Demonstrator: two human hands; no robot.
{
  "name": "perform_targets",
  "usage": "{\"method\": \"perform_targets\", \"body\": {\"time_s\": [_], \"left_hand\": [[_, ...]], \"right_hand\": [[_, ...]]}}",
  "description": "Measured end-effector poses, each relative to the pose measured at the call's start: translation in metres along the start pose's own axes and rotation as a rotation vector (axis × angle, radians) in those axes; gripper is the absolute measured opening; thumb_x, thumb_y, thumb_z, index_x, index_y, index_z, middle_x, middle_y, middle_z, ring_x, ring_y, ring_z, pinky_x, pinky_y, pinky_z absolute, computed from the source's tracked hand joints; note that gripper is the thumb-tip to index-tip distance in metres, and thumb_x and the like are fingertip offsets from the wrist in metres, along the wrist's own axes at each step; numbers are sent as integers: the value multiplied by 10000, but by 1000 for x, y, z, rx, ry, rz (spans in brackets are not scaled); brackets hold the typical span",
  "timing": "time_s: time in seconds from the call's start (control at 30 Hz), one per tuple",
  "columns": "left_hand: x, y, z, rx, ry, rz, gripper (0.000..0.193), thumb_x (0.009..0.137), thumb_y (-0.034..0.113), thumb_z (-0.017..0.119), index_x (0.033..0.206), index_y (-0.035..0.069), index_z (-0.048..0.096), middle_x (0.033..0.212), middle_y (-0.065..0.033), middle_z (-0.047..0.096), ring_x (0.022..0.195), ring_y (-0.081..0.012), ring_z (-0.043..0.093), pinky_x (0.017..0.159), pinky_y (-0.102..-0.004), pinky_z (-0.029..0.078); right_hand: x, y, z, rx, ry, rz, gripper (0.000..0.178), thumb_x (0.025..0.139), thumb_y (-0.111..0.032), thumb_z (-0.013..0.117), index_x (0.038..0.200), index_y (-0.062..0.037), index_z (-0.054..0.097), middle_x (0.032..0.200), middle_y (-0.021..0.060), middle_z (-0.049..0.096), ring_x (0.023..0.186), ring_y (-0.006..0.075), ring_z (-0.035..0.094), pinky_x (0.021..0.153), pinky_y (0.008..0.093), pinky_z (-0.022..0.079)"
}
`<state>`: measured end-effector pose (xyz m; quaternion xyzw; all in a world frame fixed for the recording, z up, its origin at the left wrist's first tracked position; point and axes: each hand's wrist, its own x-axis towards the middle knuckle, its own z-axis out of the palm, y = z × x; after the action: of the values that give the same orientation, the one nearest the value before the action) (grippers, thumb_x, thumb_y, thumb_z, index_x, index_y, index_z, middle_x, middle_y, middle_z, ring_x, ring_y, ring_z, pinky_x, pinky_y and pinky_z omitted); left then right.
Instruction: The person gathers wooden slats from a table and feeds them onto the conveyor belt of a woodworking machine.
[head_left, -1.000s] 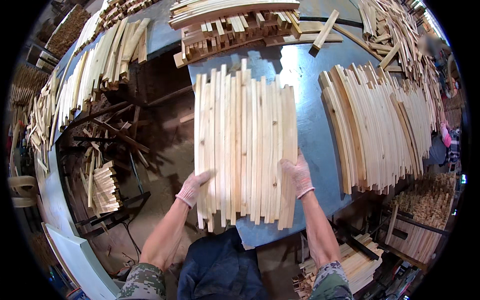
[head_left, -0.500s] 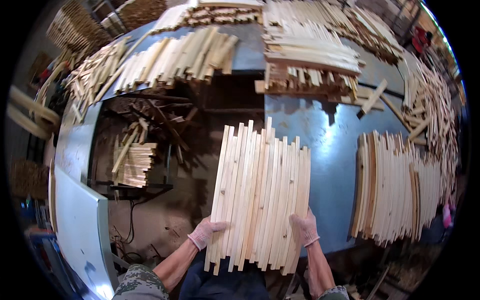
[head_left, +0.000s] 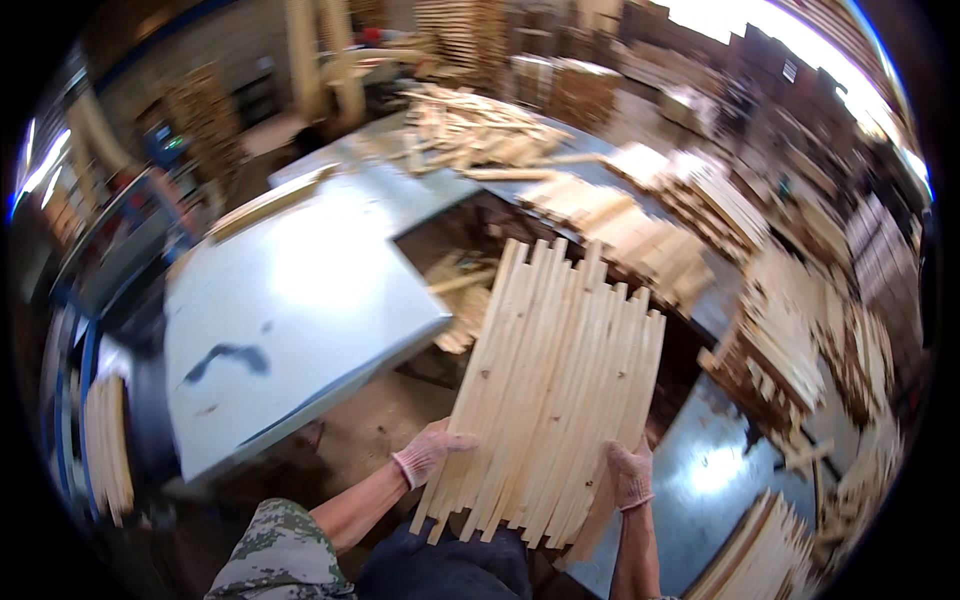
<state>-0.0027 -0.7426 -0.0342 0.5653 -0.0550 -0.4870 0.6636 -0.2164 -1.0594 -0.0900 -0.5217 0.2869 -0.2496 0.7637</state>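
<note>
A broad row of pale wooden strips [head_left: 555, 390], side by side with uneven ends, is held up in front of my body. My left hand [head_left: 432, 450], in a light knitted glove, grips its left edge with the thumb on top. At the right edge my gloved right hand [head_left: 630, 472] clamps the strips the same way. The fingers of both hands are mostly hidden beneath or behind the wood. Beyond the left hand lies a pale metal-topped table [head_left: 300, 300] with a dark stain.
Loose strips [head_left: 480, 125] are heaped on the far table. More rows [head_left: 625, 235] lie beyond the gap, and stacks [head_left: 780, 330] stand to the right. A bundle [head_left: 755, 555] sits on the blue-grey table [head_left: 700, 450] at lower right. One thick strip [head_left: 270, 202] rests on the left table's far edge.
My view has swung to the left, bringing the left table nearer the middle. The held row of strips stays in both hands and has turned along with me.
</note>
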Motion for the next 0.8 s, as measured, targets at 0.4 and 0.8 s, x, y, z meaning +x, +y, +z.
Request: {"method": "perform_targets", "body": {"time_s": [0.4, 0.8], "left_hand": [[-257, -6, -271, -332, 483, 117, 548, 930, 256, 798, 1383, -10, 640, 1208, -175, 754, 999, -284, 778, 881, -437, 655], [-388, -24, -484, 76, 1118, 171, 1108, 923, 671, 726, 1651, -65, 330, 1595, -286, 529, 1490, -389, 514, 1257, -416, 369]], "right_hand": [[-34, 70, 379, -197, -681, 160, 693, 841, -137, 798, 1455, 61, 544, 1316, 161, 708, 1094, 280, 725, 978, 395, 599], [-99, 204, 660, -306, -872, 281, 538, 860, -34, 792, 1327, 4, 526, 1126, 120, 704, 948, 233, 697, 862, 368, 608]]}}
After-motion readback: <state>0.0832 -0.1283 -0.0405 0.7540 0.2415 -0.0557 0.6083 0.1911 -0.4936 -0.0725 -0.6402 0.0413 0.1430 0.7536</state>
